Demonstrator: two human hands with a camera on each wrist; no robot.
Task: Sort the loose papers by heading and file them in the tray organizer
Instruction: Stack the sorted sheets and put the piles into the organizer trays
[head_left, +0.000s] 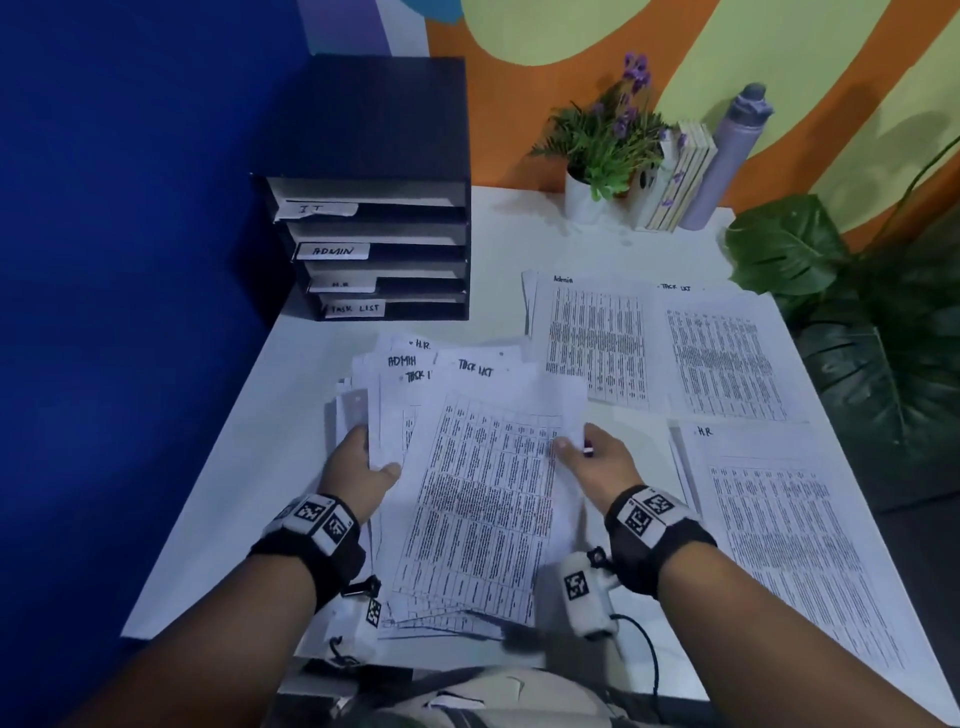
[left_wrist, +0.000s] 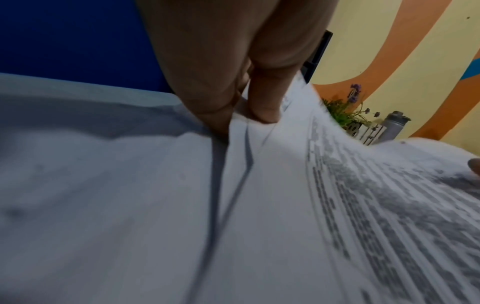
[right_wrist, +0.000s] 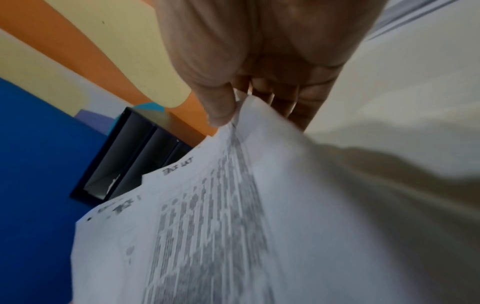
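Observation:
A fanned stack of loose papers (head_left: 415, 395) with headings H.R., ADMIN and TASK LIST lies in front of me on the white desk (head_left: 311, 343). My left hand (head_left: 363, 457) grips the stack's left edge, thumb on top (left_wrist: 262, 111). My right hand (head_left: 587, 449) pinches the right edge of the top printed sheet (head_left: 483, 499), thumb above and fingers below (right_wrist: 221, 107), lifting that side. The black tray organizer (head_left: 379, 244), labelled IT, ADMIN, H.R. and TASK LIST, stands at the back left.
Three sorted piles lie on the right: Admin (head_left: 592, 338), Task List (head_left: 727, 353) and H.R. (head_left: 789, 540). A potted plant (head_left: 602, 150), books (head_left: 680, 176) and a grey bottle (head_left: 727, 156) line the back wall. Large green leaves (head_left: 862, 322) overhang the right edge.

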